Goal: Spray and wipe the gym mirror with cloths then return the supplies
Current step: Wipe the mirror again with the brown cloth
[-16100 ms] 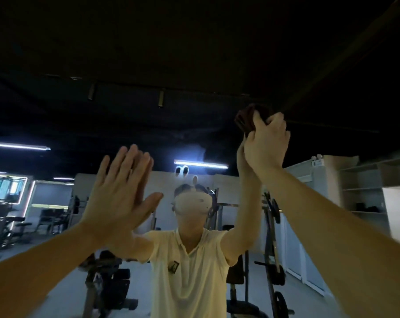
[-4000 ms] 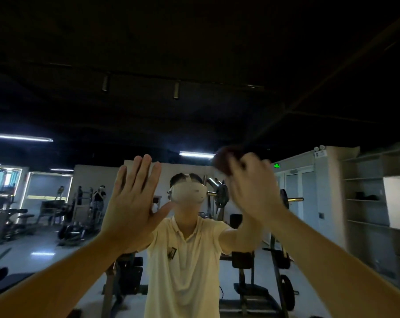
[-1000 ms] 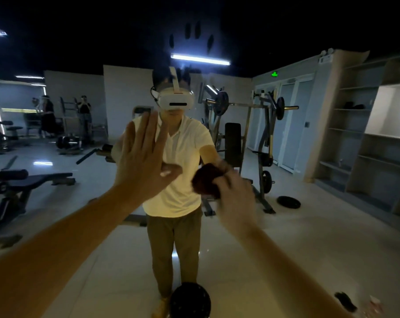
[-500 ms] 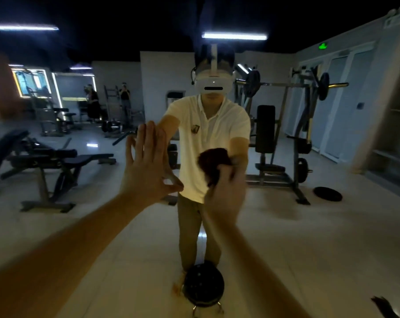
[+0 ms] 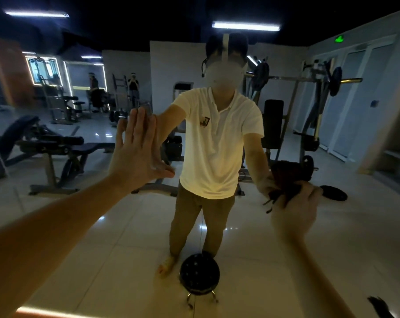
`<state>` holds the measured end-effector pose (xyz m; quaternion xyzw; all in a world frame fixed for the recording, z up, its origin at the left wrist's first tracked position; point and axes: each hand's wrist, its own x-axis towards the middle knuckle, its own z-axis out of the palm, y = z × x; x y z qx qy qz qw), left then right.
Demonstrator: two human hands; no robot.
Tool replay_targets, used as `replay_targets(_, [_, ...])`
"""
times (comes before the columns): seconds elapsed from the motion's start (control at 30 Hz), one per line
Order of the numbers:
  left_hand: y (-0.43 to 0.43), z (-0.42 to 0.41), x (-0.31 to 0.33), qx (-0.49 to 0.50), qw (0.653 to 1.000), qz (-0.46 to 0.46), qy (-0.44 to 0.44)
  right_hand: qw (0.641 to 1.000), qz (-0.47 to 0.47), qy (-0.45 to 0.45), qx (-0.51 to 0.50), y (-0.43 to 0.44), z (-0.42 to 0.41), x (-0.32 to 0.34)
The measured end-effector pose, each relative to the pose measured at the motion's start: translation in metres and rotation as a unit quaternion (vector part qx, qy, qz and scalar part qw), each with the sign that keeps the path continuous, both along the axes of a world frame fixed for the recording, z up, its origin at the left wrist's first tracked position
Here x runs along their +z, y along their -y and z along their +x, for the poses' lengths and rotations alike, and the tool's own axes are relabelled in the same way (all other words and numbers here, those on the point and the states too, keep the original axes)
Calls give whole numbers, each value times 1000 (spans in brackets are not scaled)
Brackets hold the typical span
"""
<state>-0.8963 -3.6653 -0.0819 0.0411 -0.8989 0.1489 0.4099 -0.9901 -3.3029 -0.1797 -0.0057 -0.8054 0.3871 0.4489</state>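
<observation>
The gym mirror [image 5: 286,237] fills the whole view and reflects me and the room behind. My left hand [image 5: 137,154] lies flat on the glass at left of centre, fingers straight and pointing up. My right hand [image 5: 293,210] grips a bunched dark reddish cloth [image 5: 286,180] and presses it to the mirror at the right, about waist height of my reflection. No spray bottle shows in the frame.
A round black stool [image 5: 199,275] stands low at the centre by the mirror's foot. A dark object [image 5: 378,305] lies at the bottom right corner. Reflected: weight benches [image 5: 47,145] on the left, a barbell rack [image 5: 309,111] on the right, and pale floor tiles.
My right hand has carried the cloth from the upper glass down and then rightward to waist height. My left hand stays flat on the mirror. My view has tilted down.
</observation>
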Motion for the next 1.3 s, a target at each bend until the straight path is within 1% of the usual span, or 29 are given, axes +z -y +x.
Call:
replay_targets(0.1, [1, -2, -1, -3, 1000, -9, -10, 996, -84, 15, -10, 42, 12, -2])
replay_targets(0.2, [3, -4, -4, -20, 1000, -8, -16, 993, -90, 55, 52, 103, 35, -18])
replay_targets(0.27, [6, -7, -6, -27, 999, -12, -25, 990, -75, 57, 102, 147, 54, -32])
replay_targets(0.37, [13, -11, -8, -24, 999, -32, -32, 983, 18, 26, 181, 209, 75, -48])
replay_targets(0.43, [20, -14, -8, -52, 997, -39, -39, 960, 135, -13, 244, 233, 80, -53])
replay_targets(0.5, [28, -16, -9, -80, 995, -43, -43, 924, 265, -51, 272, 229, 76, -54])
replay_targets(0.53, [32, -18, -10, -89, 994, -50, -47, 911, 306, -65, 269, 218, 70, -50])
replay_targets(0.57, [35, -20, -10, -96, 993, -54, -50, 909, 322, -75, 255, 204, 64, -43])
replay_targets(0.63, [38, -23, -12, -113, 991, -54, -53, 931, 303, -70, 190, 169, 52, -21])
replay_targets(0.7, [39, -26, -13, -128, 988, -53, -64, 959, 256, -71, 93, 133, 41, 14])
replay_targets(0.77, [39, -25, -13, -142, 986, -46, -68, 987, 146, -63, 23, 108, 31, 61])
replay_targets(0.8, [39, -22, -12, -153, 985, -40, -70, 994, 91, -66, 0, 104, 25, 82])
replay_targets(0.83, [39, -18, -10, -166, 983, -33, -70, 996, 51, -73, -16, 105, 20, 101])
replay_targets(0.87, [38, -13, -8, -179, 981, -27, -65, 996, 30, -82, -28, 113, 18, 112])
replay_targets(0.93, [42, -2, -2, -208, 977, -23, -52, 993, 30, -112, -37, 141, 20, 119])
replay_targets(1.0, [53, 7, 7, -224, 973, -24, -51, 991, 48, -126, -18, 179, 29, 107])
replay_targets(1.07, [66, 10, 23, -210, 975, -34, -67, 988, 82, -126, 33, 218, 43, 87])
replay_targets(1.13, [76, 9, 45, -198, 975, -35, -94, 970, 163, -152, 99, 248, 57, 68])
replay_targets(1.17, [79, 7, 58, -196, 974, -32, -109, 951, 221, -176, 130, 255, 61, 62])
replay_targets(1.23, [81, 3, 84, -187, 973, -30, -135, 905, 334, -191, 181, 253, 57, 66])
replay_targets(1.3, [80, -3, 111, -181, 970, -27, -158, 866, 423, -199, 179, 233, 47, 91])
